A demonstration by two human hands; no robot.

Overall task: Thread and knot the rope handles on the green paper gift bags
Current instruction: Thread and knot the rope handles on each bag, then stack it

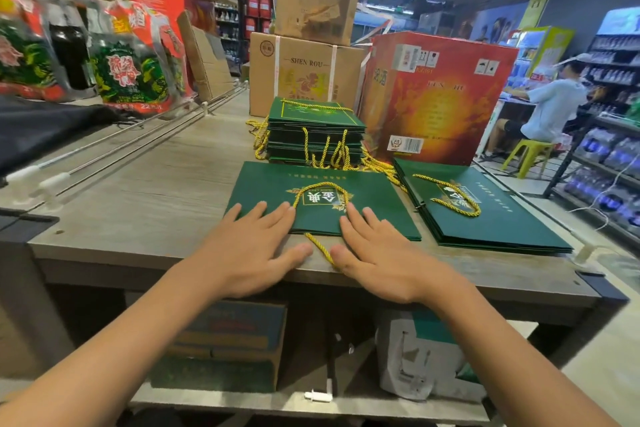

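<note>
A flat green paper gift bag (277,184) lies at the near edge of the wooden table (156,191). A gold rope handle (320,185) loops over its printed face. A second gold rope (318,246) trails out from the bag's near edge, between my thumbs. My left hand (249,243) presses flat on the bag's near left part with straight, spread fingers. My right hand (377,250) lies flat on the near right part; its thumb touches the trailing rope's end.
A pile of flat green bags (502,225) with a gold handle lies to the right. A taller stack of bags (315,132) with dangling ropes stands behind. Cardboard boxes (304,73) and a red box (440,97) close the back. A person (550,107) sits at far right.
</note>
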